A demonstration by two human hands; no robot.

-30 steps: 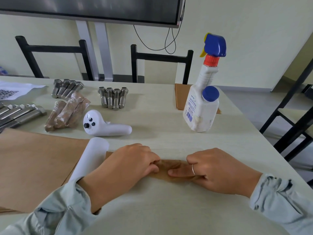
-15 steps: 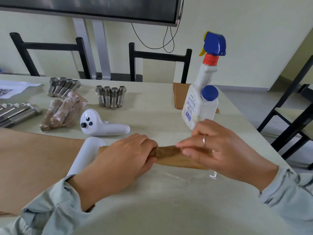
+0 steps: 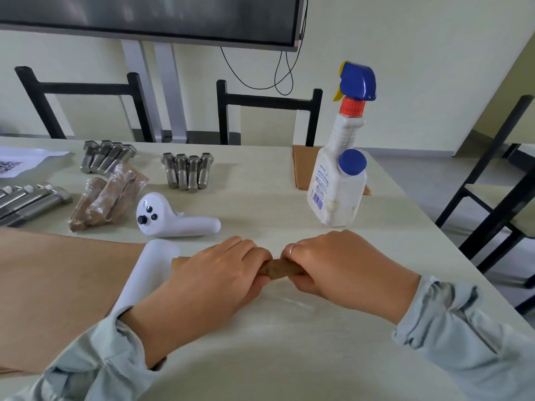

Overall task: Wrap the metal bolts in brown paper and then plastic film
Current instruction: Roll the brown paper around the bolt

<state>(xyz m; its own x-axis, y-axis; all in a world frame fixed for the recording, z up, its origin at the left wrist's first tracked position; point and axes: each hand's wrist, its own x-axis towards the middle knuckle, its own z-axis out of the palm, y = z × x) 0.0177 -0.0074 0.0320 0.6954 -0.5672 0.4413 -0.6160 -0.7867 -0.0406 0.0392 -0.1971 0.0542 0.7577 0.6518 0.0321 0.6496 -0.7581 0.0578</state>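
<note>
The person is at the film stage for one bolt. A bolt rolled in brown paper (image 3: 277, 269) lies crosswise near the front of the surface (image 3: 260, 357), and both hands close on it from either end. The left hand (image 3: 214, 282) curls its fingers over the left part of the roll; the right hand (image 3: 338, 270), with a ring on one finger, curls round the right part, so each grip is wrapped on the bundle and only a short brown stretch shows between them. A sheet of clear plastic film (image 3: 292, 303) lies under and in front of the roll, visible only as faint creases and glints; whether it has already caught on the paper cannot be told.

Just left of the hands lies the white roll of film (image 3: 147, 279), resting on a large sheet of brown paper (image 3: 58, 285). Farther back are finished wrapped bundles (image 3: 107, 198), three groups of bare metal bolts (image 3: 188, 173), a white handheld controller (image 3: 173, 219) and a spray bottle (image 3: 340, 169).

The step in hand looks like rolling the papered bolt into the film. The next move likely calls for turning the roll evenly with both hands while keeping the film taut, then tucking the loose ends. Slack film could wrinkle or let the paper unwind.
</note>
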